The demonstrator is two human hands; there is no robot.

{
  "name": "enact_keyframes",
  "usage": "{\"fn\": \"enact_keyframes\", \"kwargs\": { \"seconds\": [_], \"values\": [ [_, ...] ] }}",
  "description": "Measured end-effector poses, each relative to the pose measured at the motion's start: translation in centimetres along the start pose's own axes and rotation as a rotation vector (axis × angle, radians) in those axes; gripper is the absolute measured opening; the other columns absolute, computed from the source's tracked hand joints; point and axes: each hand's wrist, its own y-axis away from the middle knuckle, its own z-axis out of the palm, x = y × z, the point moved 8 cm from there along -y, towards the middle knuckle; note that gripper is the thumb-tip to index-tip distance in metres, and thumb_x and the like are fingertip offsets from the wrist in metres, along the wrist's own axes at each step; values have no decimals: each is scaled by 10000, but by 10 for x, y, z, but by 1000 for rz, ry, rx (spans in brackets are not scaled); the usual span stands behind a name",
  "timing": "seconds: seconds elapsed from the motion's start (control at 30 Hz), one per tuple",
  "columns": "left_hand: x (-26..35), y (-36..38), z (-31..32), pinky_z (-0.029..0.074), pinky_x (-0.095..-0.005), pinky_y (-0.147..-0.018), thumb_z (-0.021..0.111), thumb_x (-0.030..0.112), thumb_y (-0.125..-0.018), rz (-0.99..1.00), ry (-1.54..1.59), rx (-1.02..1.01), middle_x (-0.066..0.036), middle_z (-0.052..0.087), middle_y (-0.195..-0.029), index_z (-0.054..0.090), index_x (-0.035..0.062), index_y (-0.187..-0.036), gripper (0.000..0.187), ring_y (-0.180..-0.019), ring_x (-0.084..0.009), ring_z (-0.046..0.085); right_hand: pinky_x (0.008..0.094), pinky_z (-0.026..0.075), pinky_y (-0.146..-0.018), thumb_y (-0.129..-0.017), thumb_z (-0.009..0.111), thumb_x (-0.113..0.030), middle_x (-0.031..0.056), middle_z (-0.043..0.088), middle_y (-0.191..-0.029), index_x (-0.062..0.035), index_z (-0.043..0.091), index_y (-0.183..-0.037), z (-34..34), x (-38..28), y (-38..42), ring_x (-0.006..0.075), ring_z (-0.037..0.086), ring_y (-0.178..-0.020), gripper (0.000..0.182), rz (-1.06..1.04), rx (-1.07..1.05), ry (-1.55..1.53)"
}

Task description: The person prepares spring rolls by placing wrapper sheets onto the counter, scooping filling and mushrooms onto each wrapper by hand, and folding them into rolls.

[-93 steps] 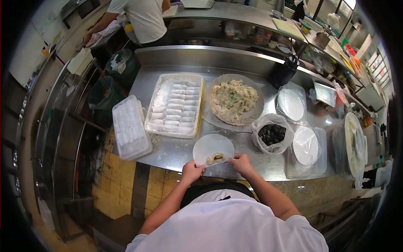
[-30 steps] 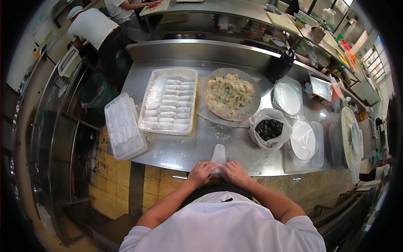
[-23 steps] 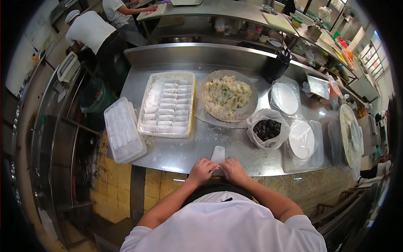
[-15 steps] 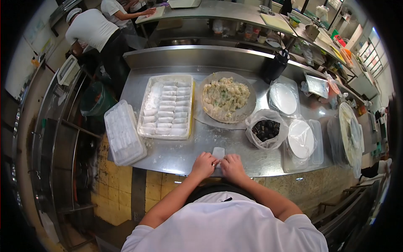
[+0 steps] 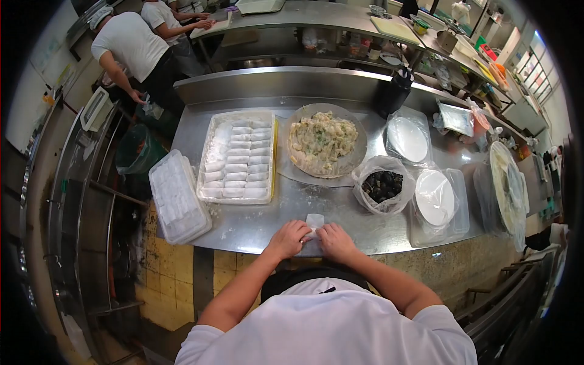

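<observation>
A small white wrapper lies on the steel counter near its front edge, its far end flat and its near part between my fingers. My left hand has its fingers closed on the left side of it. On the right side, the fingers of my right hand pinch it the same way. The fingers partly hide the near, folded part. Beyond my hands, a pale, chunky filling with green bits is heaped on a round tray. A plastic bag beside it holds dark lumps.
A white tray of white rolls stands left of the filling, with a lidded container overhanging the counter edge. Wrapped white discs and a dark utensil holder are to the right. A co-worker bends at the far left.
My fingers have shifted slightly on the wrapper, still at the same spot. The bending co-worker's arm now reaches down with something pale in the hand. The view has shifted slightly.
</observation>
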Motion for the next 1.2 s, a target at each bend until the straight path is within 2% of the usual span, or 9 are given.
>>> {"fn": "enact_keyframes", "kwargs": {
  "seconds": [0.17, 0.27, 0.4, 0.5, 0.7, 0.9, 1.0, 1.1, 1.2],
  "values": [
    [-19, -4, 7, 556, -480, -881, 788, 137, -904, -73, 37, 88, -126, 711, -1014, 747, 87, -1075, 182, -969, -377, 672, 474, 530, -935, -934, 669, -165, 143, 674, -1089, -55, 691, -1124, 11, 15, -1, 354, 650, -1057, 221, 46, 75, -76],
    [-24, -10, 6, 551, -477, -890, 800, 164, -901, -121, -4, 84, -110, 736, -1090, 767, 100, -1106, 217, -1020, -358, 688, 476, 528, -934, -953, 662, -165, 147, 671, -1100, -57, 697, -1146, 0, 15, -6, 358, 650, -1060, 224, 79, 89, -75],
    [-4, -11, 3, 539, -461, -916, 830, 190, -876, 35, -58, 90, -74, 749, -1181, 777, 120, -1223, 358, -1091, -314, 694, 470, 522, -930, -979, 654, -165, 146, 663, -1100, -72, 705, -1168, -5, 19, -10, 354, 646, -1052, 217, 92, 90, -36],
    [-6, -7, 9, 531, -450, -934, 849, 195, -857, 51, -120, 52, -66, 747, -1210, 765, 123, -1284, 441, -1112, -300, 686, 501, 535, -946, -984, 672, -198, 164, 669, -1158, -72, 693, -1280, -5, 22, -13, 390, 648, -1115, 323, 111, 18, -68],
    [-7, 3, 15, 533, -447, -935, 859, 188, -839, 44, -135, 61, -72, 741, -1201, 753, 122, -1300, 478, -1104, -304, 682, 557, 572, -959, -920, 719, -218, 288, 761, -1064, 13, 626, -1477, -87, 60, -63, 503, 720, -1064, 611, 667, 63, -421],
    [-2, 14, 16, 542, -450, -929, 856, 193, -849, 19, -102, 100, -73, 748, -1211, 753, 128, -1294, 461, -1106, -306, 693, 516, 620, -902, -874, 749, -208, 321, 771, -1050, -6, 548, -1561, -73, 113, -110, 451, 778, -943, 744, 544, -81, -100],
    [-4, 19, 16, 545, -452, -929, 853, 205, -855, -8, -91, 123, -67, 749, -1216, 753, 138, -1291, 453, -1112, -304, 695, 435, 627, -836, -910, 727, -169, 250, 781, -1002, -6, 517, -1613, -66, 95, -115, 341, 779, -831, 752, 722, -253, -643],
    [-5, 22, 16, 544, -448, -939, 856, 202, -862, -7, -75, 156, -83, 750, -1207, 755, 136, -1295, 450, -1117, -315, 697, 303, 602, -747, -944, 693, -70, 121, 749, -962, -63, 577, -1601, -55, 81, -109, 174, 720, -791, 667, 842, -232, -1308],
    [-5, 22, 14, 545, -445, -940, 850, 211, -870, 6, -55, 183, -83, 749, -1202, 755, 142, -1297, 443, -1117, -315, 698, 324, 599, -832, -957, 671, -42, 105, 741, -1054, -84, 576, -1612, -41, 78, -94, 195, 726, -899, 663, 736, -295, -1487]
  ]
}}
